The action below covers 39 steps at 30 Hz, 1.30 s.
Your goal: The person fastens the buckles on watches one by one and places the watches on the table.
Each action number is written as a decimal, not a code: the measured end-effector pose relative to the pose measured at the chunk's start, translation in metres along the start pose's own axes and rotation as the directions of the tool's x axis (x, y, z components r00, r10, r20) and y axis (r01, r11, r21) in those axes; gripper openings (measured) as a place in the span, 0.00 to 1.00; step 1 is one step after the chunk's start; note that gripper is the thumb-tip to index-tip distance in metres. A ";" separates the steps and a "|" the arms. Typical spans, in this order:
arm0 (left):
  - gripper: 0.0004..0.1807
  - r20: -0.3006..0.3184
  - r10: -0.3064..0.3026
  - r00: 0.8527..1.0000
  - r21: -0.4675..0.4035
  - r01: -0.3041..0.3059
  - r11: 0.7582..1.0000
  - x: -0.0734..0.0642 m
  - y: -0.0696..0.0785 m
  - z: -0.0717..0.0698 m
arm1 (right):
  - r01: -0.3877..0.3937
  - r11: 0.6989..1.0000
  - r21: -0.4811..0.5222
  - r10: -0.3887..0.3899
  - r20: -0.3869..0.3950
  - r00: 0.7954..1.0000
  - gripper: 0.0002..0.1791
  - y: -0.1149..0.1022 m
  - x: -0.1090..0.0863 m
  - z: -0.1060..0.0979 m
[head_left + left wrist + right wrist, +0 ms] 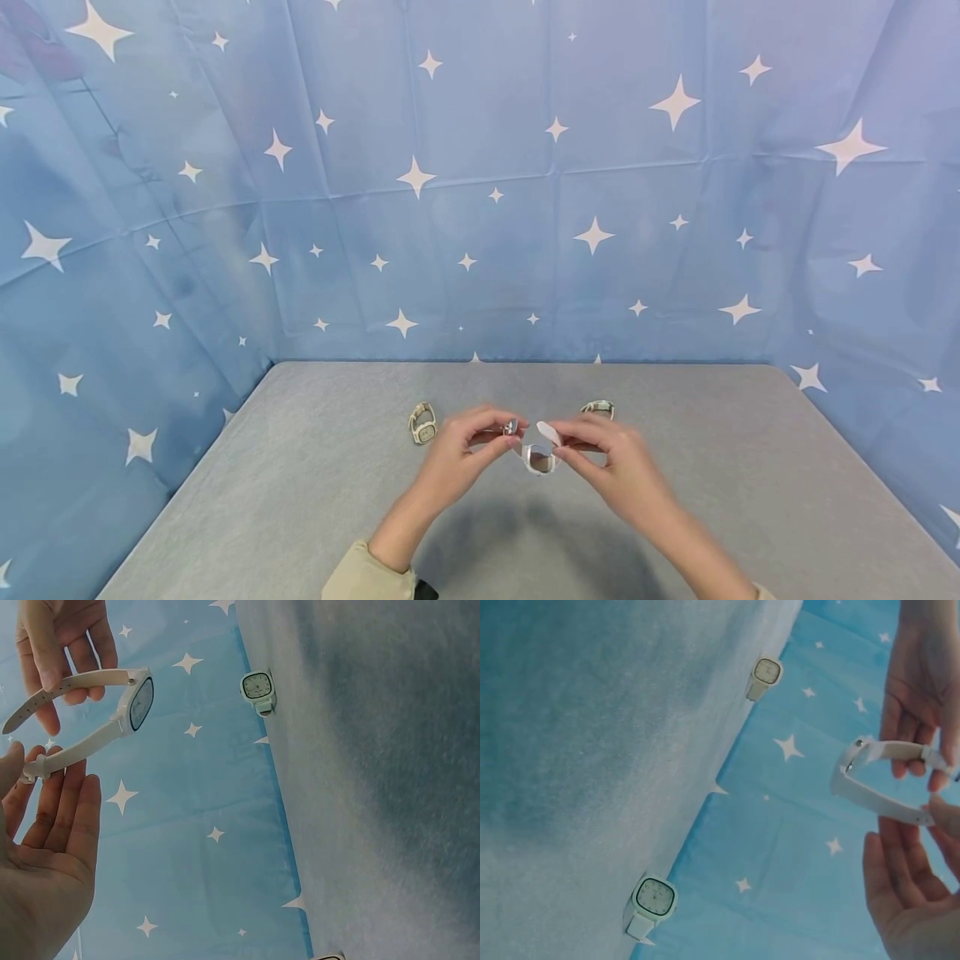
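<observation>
A white wristwatch (539, 459), its strap unfastened, is held up above the table between both hands. My left hand (463, 446) pinches the buckle end of the strap between thumb and fingers. The thumb and fingers of my right hand (617, 460) pinch the other end, the one with the row of holes (22, 715). The two strap halves curve back from the watch case (139, 703), whose dial faces away from the hands. In the right wrist view the case (847, 766) shows from its side.
On the grey table (337, 500) lies a beige watch (423, 423) beyond the left hand. A pale green watch (598, 407) lies behind the right hand, partly hidden by it in the head view. A blue curtain (480, 233) with white stars hangs behind the table.
</observation>
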State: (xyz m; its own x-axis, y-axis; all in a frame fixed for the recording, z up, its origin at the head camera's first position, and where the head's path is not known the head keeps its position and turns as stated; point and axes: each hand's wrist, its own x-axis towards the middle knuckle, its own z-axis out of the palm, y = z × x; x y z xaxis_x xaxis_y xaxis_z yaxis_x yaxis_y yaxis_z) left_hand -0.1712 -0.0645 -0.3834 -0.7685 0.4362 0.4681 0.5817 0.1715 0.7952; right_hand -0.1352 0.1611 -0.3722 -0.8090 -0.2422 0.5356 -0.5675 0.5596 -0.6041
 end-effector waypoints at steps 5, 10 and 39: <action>0.12 0.007 -0.021 1.000 0.020 0.021 1.000 -0.001 -0.002 0.001 | -0.022 0.999 -0.038 0.023 0.027 0.999 0.16 -0.002 0.000 0.001; 0.13 0.010 -0.017 1.000 0.024 0.016 1.000 -0.001 -0.001 0.002 | -0.020 0.997 -0.081 0.024 0.043 0.999 0.16 -0.004 0.000 0.002; 0.15 0.044 -0.021 0.999 0.062 0.019 0.998 -0.002 0.000 0.007 | 0.027 0.991 -0.132 -0.021 0.052 0.998 0.16 -0.003 -0.004 0.008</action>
State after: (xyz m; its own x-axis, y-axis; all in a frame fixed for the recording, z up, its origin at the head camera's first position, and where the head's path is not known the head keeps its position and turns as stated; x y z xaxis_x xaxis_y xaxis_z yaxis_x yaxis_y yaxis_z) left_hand -0.1676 -0.0593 -0.3873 -0.7683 0.4707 0.4338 0.5826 0.2336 0.7784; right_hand -0.1319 0.1541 -0.3772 -0.8039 -0.2946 0.5166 -0.5643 0.6521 -0.5063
